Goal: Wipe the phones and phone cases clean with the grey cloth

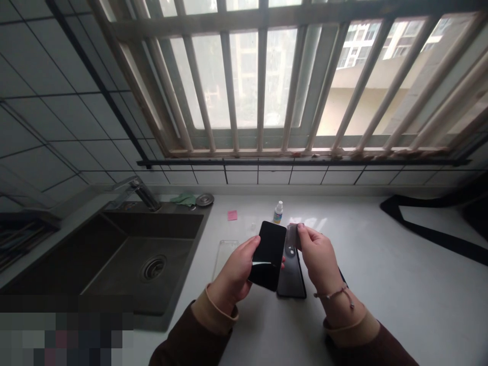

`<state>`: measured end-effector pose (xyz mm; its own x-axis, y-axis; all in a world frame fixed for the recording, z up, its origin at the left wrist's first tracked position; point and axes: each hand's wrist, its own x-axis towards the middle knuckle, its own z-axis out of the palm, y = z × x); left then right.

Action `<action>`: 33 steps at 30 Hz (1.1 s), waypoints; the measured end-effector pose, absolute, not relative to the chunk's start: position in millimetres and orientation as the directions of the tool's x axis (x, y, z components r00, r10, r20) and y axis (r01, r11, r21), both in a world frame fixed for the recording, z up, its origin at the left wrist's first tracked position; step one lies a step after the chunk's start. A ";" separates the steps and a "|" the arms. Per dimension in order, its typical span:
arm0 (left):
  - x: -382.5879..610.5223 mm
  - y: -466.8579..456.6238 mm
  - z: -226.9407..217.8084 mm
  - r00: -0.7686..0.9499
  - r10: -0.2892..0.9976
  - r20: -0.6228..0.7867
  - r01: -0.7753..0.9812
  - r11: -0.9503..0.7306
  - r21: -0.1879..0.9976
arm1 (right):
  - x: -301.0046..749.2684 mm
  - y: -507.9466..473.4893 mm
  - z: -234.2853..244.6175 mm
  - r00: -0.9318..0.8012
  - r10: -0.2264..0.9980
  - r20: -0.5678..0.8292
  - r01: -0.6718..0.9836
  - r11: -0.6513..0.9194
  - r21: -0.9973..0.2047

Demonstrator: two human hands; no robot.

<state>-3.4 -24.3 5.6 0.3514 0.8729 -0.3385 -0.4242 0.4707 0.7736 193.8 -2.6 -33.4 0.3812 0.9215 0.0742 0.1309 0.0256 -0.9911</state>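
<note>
My left hand point(234, 269) grips a black smartphone point(268, 255) by its left edge, screen up and tilted, above the white counter. My right hand point(319, 259) pinches a small grey cloth or wipe point(293, 235) next to the phone's upper right corner. Under both hands a second dark phone or phone-shaped piece point(293, 277) lies flat on the counter. A clear phone case point(224, 254) lies just left of my left hand.
A dark sink point(114, 254) with a tap point(139, 190) fills the left. A small dropper bottle point(278, 212), a pink sticky note point(232, 215), a green cloth point(184, 199) and a round sink strainer point(205, 199) sit near the back. A black strap point(427, 231) crosses the right.
</note>
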 end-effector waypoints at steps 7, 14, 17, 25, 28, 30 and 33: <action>1.0 -25.4 5.8 0.382 0.810 -0.444 -0.432 0.581 0.690 | 202.2 -5.0 -27.8 0.403 0.899 0.173 0.354 0.021 -0.935; 4.6 -20.6 -0.8 0.359 0.801 -0.479 -0.544 0.597 0.590 | 175.2 -18.3 -25.6 0.150 0.940 0.308 0.407 0.225 -0.885; 1.7 -15.3 -2.7 0.255 0.835 -0.487 -0.642 0.523 0.561 | 164.0 -24.3 -27.8 0.038 0.915 0.401 0.391 0.355 -0.849; -14.3 0.4 0.1 -0.028 0.860 -0.510 -0.798 0.287 0.529 | 146.1 -40.2 -23.7 -0.204 0.807 0.554 0.332 0.590 -0.736; -19.1 2.6 4.3 -0.037 0.883 -0.468 -0.812 0.246 0.529 | 148.4 -43.7 -20.6 -0.234 0.790 0.566 0.301 0.612 -0.731; -21.1 2.5 7.6 -0.024 0.909 -0.417 -0.801 0.232 0.552 | 154.1 -43.8 -18.8 -0.251 0.805 0.537 0.281 0.592 -0.755; -21.8 0.6 12.7 -0.013 0.933 -0.359 -0.794 0.209 0.571 | 164.7 -40.5 -16.3 -0.225 0.891 0.395 0.193 0.438 -0.878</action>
<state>-21.8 0.6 12.7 -0.0132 0.9333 -0.3589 -0.7937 0.2086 0.5714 164.7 -40.5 -16.3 -0.2249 0.8907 0.3950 0.1932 0.4381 -0.8779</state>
